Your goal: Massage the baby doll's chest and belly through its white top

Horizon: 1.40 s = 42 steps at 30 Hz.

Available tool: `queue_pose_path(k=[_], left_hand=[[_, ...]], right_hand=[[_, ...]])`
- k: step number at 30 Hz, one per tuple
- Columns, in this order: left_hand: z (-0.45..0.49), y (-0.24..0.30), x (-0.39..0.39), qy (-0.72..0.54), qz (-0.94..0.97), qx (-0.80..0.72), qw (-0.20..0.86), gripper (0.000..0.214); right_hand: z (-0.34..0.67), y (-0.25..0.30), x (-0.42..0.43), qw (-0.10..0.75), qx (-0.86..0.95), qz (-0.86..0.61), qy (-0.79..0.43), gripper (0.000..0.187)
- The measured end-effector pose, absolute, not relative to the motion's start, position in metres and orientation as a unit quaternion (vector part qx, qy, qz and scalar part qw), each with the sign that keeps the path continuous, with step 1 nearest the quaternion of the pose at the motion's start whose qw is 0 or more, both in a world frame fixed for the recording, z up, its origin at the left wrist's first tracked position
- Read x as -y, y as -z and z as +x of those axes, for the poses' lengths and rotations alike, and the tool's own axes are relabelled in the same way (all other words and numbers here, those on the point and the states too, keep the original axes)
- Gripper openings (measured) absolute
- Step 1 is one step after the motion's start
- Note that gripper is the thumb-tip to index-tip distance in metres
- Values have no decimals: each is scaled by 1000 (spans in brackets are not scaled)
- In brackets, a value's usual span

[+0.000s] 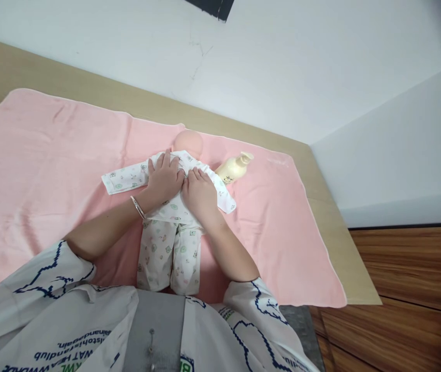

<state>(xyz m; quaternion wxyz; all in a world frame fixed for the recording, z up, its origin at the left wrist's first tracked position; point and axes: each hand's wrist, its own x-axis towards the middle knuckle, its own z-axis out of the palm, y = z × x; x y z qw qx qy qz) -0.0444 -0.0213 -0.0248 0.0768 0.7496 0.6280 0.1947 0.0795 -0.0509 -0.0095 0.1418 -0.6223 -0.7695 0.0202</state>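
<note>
Pink towel (282,227), both hands flat on doll's printed top (173,209), left hand (164,178), right hand (199,194)

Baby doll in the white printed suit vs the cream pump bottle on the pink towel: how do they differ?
Size: the baby doll in the white printed suit is far larger than the cream plastic pump bottle.
Contact: the left hand and right hand lie palm-down on the doll's chest; nothing touches the bottle.
Surface: the doll is covered in soft cloth; the bottle is smooth plastic.
Shared: both lie on the pink towel.
</note>
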Motion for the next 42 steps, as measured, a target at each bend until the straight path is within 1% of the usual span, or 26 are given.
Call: queue_pose_path(k=[4, 10, 13, 18, 21, 27, 33, 42], left_hand=[[-44, 21, 26, -187, 766, -612, 61, 53], [-41, 5, 48, -168, 799, -576, 42, 46], [-41, 6, 48, -179, 793, -581, 46, 45], [-49, 17, 26, -210, 766, -605, 57, 48], [-53, 22, 18, -212, 771, -598, 61, 49], [-48, 27, 21, -193, 789, -579, 71, 54], [-43, 35, 22, -233, 770, -589, 77, 54], [-43, 35, 22, -234, 769, -590, 77, 55]], right_hand=[[90, 15, 33, 179, 771, -608, -59, 49], [107, 21, 12, 219, 798, -556, -73, 44], [103, 18, 19, 215, 797, -562, -55, 44], [84, 13, 44, 187, 774, -605, -20, 46], [81, 11, 46, 190, 766, -613, -42, 45], [99, 14, 24, 232, 761, -594, -122, 45], [103, 30, 11, 238, 765, -590, -100, 52], [99, 31, 15, 236, 757, -601, -101, 54]])
